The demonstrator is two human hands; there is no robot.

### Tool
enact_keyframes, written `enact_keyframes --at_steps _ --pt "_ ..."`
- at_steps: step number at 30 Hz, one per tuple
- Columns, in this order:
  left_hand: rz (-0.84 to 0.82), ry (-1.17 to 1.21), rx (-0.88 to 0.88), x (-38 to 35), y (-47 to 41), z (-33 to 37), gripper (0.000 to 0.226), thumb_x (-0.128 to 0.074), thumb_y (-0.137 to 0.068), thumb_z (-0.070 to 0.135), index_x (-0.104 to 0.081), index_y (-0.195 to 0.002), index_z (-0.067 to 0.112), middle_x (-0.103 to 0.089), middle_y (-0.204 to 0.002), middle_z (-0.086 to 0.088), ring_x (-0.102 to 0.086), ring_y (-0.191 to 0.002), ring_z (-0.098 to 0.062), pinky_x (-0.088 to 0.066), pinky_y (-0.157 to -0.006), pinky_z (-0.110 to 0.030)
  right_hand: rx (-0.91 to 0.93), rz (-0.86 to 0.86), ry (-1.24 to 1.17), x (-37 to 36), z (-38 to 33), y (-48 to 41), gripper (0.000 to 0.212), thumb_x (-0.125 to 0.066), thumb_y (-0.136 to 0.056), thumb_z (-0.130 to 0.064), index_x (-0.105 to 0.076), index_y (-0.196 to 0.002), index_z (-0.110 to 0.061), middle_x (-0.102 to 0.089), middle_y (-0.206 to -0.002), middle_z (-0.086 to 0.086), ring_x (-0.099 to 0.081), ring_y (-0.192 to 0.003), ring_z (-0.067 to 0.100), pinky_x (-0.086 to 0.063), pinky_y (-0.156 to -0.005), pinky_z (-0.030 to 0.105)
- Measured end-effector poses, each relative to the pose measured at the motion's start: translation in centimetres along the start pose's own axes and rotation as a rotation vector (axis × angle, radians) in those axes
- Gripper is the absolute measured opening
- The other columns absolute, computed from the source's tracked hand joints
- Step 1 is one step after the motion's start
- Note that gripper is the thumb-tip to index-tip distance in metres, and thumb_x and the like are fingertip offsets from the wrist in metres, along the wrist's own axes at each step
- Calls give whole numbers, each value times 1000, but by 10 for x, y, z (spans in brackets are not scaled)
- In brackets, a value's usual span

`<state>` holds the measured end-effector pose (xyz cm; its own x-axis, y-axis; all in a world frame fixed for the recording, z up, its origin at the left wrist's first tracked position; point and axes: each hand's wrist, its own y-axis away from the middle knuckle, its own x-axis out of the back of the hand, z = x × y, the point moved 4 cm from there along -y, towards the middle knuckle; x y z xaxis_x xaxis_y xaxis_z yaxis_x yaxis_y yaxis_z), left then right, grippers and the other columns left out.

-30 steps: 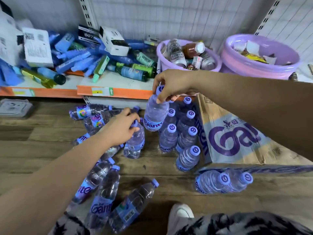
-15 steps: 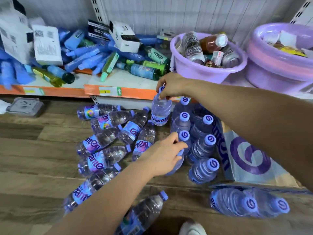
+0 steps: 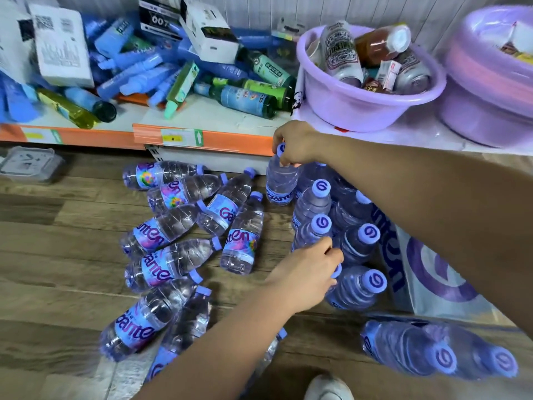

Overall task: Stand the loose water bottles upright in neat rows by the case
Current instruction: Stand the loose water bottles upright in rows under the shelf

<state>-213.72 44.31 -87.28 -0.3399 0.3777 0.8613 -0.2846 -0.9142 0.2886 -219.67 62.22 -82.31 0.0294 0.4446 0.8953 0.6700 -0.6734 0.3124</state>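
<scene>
Several clear water bottles with purple caps and labels lie loose on the wooden floor (image 3: 57, 255) at the left, one of them a lying bottle (image 3: 242, 235). Upright bottles stand in rows (image 3: 357, 241) beside the cardboard case (image 3: 427, 269) at the right. My right hand (image 3: 294, 142) grips the cap of an upright bottle (image 3: 281, 183) at the far end of the rows, by the shelf. My left hand (image 3: 308, 272) is closed around the cap of a bottle at the near end of the rows; that bottle's body is mostly hidden behind the hand.
A low shelf with an orange edge (image 3: 202, 137) runs behind, piled with boxes and blue and green bottles. Two purple basins (image 3: 369, 111) hold cans and packets. Two more water bottles (image 3: 432, 353) stand near my shoe (image 3: 328, 388). A grey lid (image 3: 28, 163) lies at the far left.
My right hand has lowered its bottle onto the floor at the far end of the rows. My left hand has carried a bottle from the loose pile to the near end of the rows.
</scene>
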Motion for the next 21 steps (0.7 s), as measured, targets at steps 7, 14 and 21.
enact_keyframes --at_steps 7,14,21 --pt "50 92 10 -2 2 -6 34 -53 -92 25 -45 -125 18 -42 -119 -5 -54 -99 -29 -51 -81 -40 -3 51 105 -13 2 -6 29 -58 -87 -4 -62 -115 -12 -46 -131 14 -56 -106 28 -38 -75 24" --pt "71 273 117 -8 9 -21 58 -58 -89 36 -34 -141 35 -48 -139 4 -46 -126 -21 -44 -101 -38 -32 91 117 -28 10 -12 29 -51 -86 3 -60 -108 -13 -43 -120 14 -47 -81 29 -41 -70 30" --pt "155 466 170 -14 19 -25 36 -61 -87 32 -51 -120 23 -59 -118 1 -55 -105 -18 -45 -84 -29 -11 99 143 -33 11 -17 34 -46 -87 3 -60 -113 -13 -47 -119 15 -47 -82 29 -40 -69 29"
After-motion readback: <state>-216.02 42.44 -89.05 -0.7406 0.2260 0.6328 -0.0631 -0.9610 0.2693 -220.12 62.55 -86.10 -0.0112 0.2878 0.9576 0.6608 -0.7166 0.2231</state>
